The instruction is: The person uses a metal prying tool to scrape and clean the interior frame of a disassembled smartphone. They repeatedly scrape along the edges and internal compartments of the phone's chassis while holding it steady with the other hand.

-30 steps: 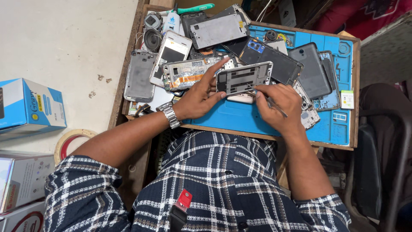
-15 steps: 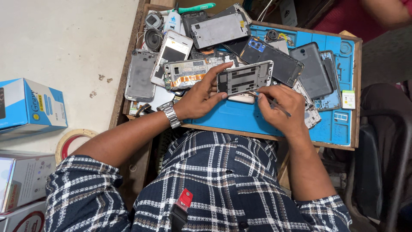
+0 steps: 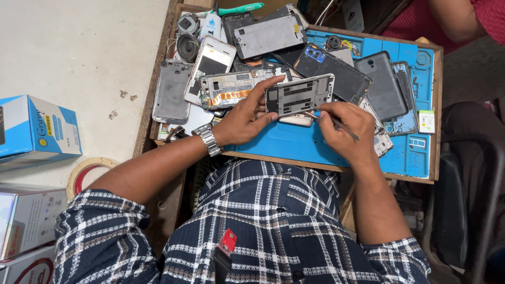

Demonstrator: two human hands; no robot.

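My left hand (image 3: 246, 117) grips a grey opened phone frame (image 3: 299, 94) by its left end, holding it level just above the blue work mat (image 3: 294, 143). A silver watch sits on that wrist. My right hand (image 3: 344, 129) pinches a thin dark pointed tool (image 3: 336, 122), whose tip touches the lower edge of the frame. Both hands hover over the near middle of the mat. Under the frame a pale phone body partly shows.
Several dismantled phones and back covers (image 3: 268, 36) crowd the far side of the wooden tray (image 3: 434, 126). A circuit-board phone (image 3: 229, 89) lies left of the frame. Blue box (image 3: 37, 129) and tape roll (image 3: 84, 171) rest on the white surface. Another person's arm (image 3: 457, 18) at top right.
My right hand has shifted slightly, bringing the tool tip along the frame's lower edge. The left hand keeps the same grip on the frame.
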